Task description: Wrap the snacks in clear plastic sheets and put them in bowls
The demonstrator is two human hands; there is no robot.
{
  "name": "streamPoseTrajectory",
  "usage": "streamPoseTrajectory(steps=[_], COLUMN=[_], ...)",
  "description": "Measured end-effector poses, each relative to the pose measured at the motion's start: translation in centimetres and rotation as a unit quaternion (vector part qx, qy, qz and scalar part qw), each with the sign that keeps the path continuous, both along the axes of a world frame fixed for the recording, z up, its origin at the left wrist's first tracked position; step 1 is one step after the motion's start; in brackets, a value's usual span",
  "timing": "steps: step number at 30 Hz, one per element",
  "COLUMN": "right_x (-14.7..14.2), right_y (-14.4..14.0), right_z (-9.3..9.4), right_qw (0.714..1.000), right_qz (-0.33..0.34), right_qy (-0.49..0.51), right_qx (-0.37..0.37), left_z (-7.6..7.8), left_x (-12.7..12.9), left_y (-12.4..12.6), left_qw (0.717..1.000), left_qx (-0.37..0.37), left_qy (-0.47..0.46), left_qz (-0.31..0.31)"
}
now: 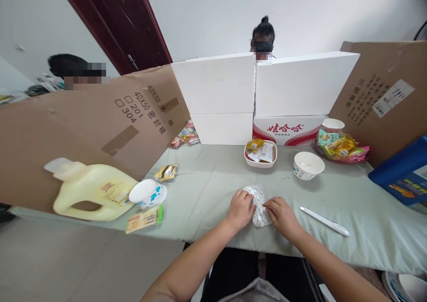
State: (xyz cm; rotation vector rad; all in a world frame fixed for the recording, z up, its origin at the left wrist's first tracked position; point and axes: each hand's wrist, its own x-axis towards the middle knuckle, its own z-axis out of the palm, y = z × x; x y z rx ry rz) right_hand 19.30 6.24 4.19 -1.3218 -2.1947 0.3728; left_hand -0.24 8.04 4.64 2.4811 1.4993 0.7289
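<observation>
Two hands meet at the lower middle of the frame, on a clear crinkled packet (258, 205) that lies on the desk (207, 191). The left hand (240, 209) presses the packet's left edge with bent fingers, and the right hand (283, 215) holds its right edge in the same way; both hands grasp the packet, but the fingertips are partly hidden under the shiny wrap. What is inside the packet I cannot make out.

Right of the hands lies a white pen (324, 221). Above them stand a white bowl (308, 165) and a tray (260, 153) with small sachets, their print too small to read. At the left lie a yellow jug (90, 190), a cup (147, 193) on its side and a flat snack pack (144, 219). Cardboard (100, 124) and white boards (263, 86) hide most of two other persons behind them. At the right edge a blue box (402, 173) is cut off.
</observation>
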Motion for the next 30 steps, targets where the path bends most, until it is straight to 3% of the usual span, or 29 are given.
streamPoseTrajectory(steps=[4,8,10,14,17,24,27,30], right_x=[-0.7,-0.8,-0.4,1.1,1.9,0.9,0.0,-1.2], right_y=[1.9,1.5,0.7,-1.1,-1.6,-1.1,-0.4,0.8], right_z=[-0.9,-0.5,-0.1,0.0,-0.3,0.0,0.3,0.4], right_qw=[1.000,0.999,0.998,0.988,0.985,0.992,0.991,0.979], right_qz=[-0.004,0.015,0.034,0.126,0.148,0.111,0.018,-0.081], right_qy=[-0.005,-0.030,-0.055,-0.085,-0.090,-0.001,-0.014,-0.063], right_qx=[-0.013,-0.011,0.005,0.014,-0.020,-0.060,-0.132,-0.178], left_z=[-0.8,-0.5,-0.2,-0.2,-0.4,0.2,0.1,-0.2], left_x=[0.2,-0.2,-0.7,-2.0,-2.5,-2.0,-1.3,-0.1], left_y=[0.2,-0.3,-0.9,-2.1,-2.5,-2.3,-1.5,-0.2], left_qw=[1.000,1.000,0.998,0.981,0.976,0.974,0.981,0.983], left_qx=[-0.007,0.008,0.010,-0.016,-0.012,-0.072,-0.121,-0.143], left_qy=[-0.005,-0.015,-0.022,0.003,-0.001,-0.129,-0.140,-0.092], left_qz=[0.002,-0.013,-0.054,-0.195,-0.219,-0.172,-0.066,0.067])
